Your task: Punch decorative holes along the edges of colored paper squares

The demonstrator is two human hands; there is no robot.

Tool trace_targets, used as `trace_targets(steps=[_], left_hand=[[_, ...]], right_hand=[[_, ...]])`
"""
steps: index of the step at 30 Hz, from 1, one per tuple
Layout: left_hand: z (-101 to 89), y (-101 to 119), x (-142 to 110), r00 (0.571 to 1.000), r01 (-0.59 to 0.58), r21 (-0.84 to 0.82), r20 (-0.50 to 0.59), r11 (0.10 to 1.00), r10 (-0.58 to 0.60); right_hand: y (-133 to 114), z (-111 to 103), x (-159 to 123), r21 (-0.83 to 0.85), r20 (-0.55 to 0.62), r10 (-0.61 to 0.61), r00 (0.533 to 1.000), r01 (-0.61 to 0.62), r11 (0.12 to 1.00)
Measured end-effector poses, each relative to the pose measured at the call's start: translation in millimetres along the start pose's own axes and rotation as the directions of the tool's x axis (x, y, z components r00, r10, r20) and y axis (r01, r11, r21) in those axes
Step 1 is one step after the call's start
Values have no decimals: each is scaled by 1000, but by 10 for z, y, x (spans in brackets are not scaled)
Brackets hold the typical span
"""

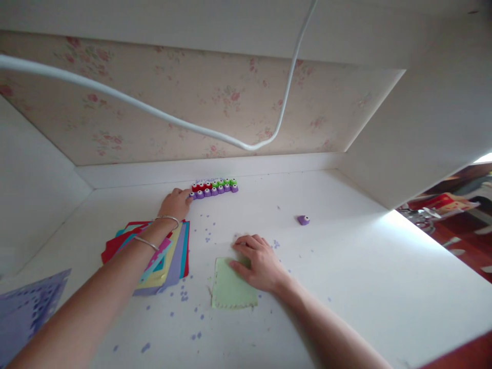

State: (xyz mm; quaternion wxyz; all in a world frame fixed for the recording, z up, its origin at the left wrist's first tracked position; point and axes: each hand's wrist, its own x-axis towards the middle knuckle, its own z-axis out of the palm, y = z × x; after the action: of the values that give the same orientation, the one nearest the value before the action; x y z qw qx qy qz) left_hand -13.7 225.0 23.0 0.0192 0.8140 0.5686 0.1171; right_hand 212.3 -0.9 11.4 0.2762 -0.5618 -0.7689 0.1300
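My left hand (176,203) reaches far across the white desk (346,266) and its fingertips touch the left end of a row of small craft punches (214,188), red, green and purple. The fingers are curled at the row's end; whether they grip a punch is unclear. My right hand (257,261) lies flat with fingers spread on the top edge of a pale green paper sheet (230,293), pressing it to the desk. A single purple punch (303,220) sits apart to the right.
A fanned stack of coloured paper sheets (165,259) lies under my left forearm. A punched purple sheet (26,307) sits at the left edge. Small purple paper bits (184,295) are scattered about. A white cable (246,146) hangs across the view.
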Motion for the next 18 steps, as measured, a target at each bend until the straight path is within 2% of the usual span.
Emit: trace_targets(steps=[5,9,14,18], left_hand=[[-114,11,-105,999,23,45,32,999,-24],[-268,50,-330,997,45,55,54,997,-48],[-452,230,-915,998,24,3,59,1000,-24],[-426,432,-1476,993,-95,-301,38,949,112]], right_hand=[[38,22,-9,23,5,-22,1000,22,1000],[65,53,-6,44,-8,-34,999,35,998],[49,56,-6,44,3,-17,1000,17,999],[28,43,-20,36,13,-22,1000,22,999]])
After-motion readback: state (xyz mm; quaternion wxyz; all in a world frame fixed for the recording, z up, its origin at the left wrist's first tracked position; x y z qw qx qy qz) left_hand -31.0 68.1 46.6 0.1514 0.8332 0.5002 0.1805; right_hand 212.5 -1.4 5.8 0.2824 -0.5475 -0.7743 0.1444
